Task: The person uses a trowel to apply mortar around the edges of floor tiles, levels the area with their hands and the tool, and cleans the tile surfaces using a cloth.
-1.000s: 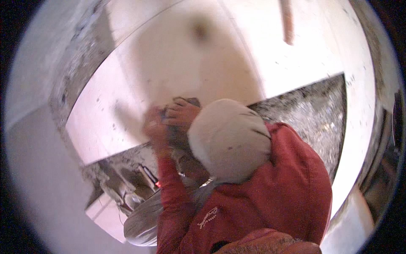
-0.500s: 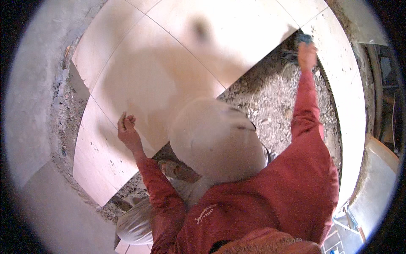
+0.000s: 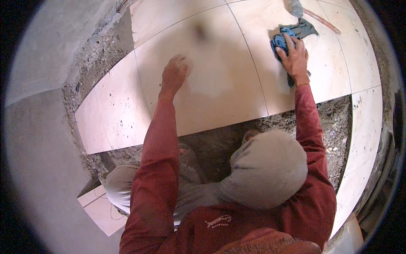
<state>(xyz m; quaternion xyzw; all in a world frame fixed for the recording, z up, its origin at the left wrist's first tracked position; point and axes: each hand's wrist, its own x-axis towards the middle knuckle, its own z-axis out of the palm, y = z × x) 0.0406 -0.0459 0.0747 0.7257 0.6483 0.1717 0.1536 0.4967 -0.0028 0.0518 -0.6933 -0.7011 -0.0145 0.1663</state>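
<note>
"Where is the left hand?"

"The person's left hand point(image 3: 174, 75) is over a large pale tile point(image 3: 209, 108), fingers partly curled, with nothing visible in it. Whether it presses on the tile, one cannot tell."

"And the cloth?"

"The blue cloth point(image 3: 280, 40) lies well to the right of that hand, bunched on the neighbouring tile point(image 3: 251, 25). The right hand point(image 3: 294, 61) is on top of it, fingers bent over the folds, grasping it against the surface. A darker cloth point(image 3: 305, 28) spreads just beyond the fingers; whether it is the same piece is unclear. Farther out, a tool with a grey head and a reddish-brown handle point(image 3: 322, 22) rests on the tiles."

"What about the floor and the room?"

"At the left stands a bare grey wall point(image 3: 38, 139), with rough rubble point(image 3: 105, 48) along its foot. Near it, lower down, are more pale tiles point(image 3: 103, 213), then a tile with dark specks point(image 3: 122, 99). Between the tiled floor and the person's grey trousers point(image 3: 270, 169) runs a band of bare earth point(image 3: 215, 146), which widens to the right."

"And the far right?"

"A strip of speckled tiles point(image 3: 366, 122) borders the earth there, with dark, indistinct shapes past it."
</note>
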